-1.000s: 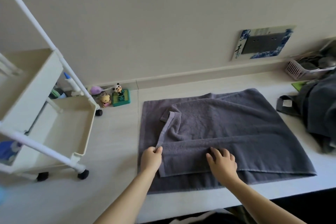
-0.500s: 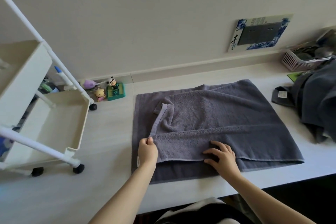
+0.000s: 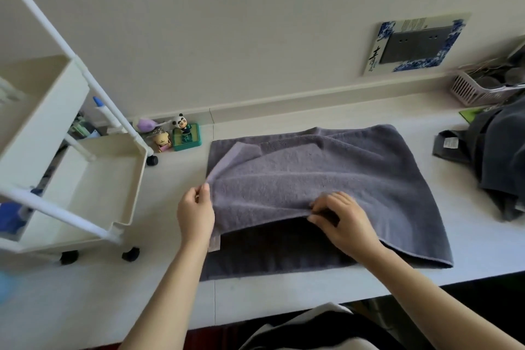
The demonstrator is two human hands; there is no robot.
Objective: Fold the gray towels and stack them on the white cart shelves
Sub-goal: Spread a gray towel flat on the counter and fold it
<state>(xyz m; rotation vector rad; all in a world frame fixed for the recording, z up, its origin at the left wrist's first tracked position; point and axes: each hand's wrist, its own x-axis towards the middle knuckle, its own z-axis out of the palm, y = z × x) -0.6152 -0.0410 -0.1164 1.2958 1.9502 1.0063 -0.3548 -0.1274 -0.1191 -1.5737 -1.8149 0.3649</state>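
Observation:
A gray towel lies folded over on the white table. My left hand pinches its left hem at the near left corner of the upper layer. My right hand pinches the near edge of the same layer, lifted a little so a dark gap shows beneath. The white cart stands to the left on black wheels; its lower shelf holds nothing. A heap of more gray towels sits at the table's right end.
Small toy figures and a green box stand by the wall behind the cart. A pink basket sits at the far right. A blue-framed plaque leans on the wall. The table's front edge is near my body.
Both hands have raised the near edge of the upper towel layer off the lower one and shifted it leftward; the right hand went from resting flat to pinching the edge.

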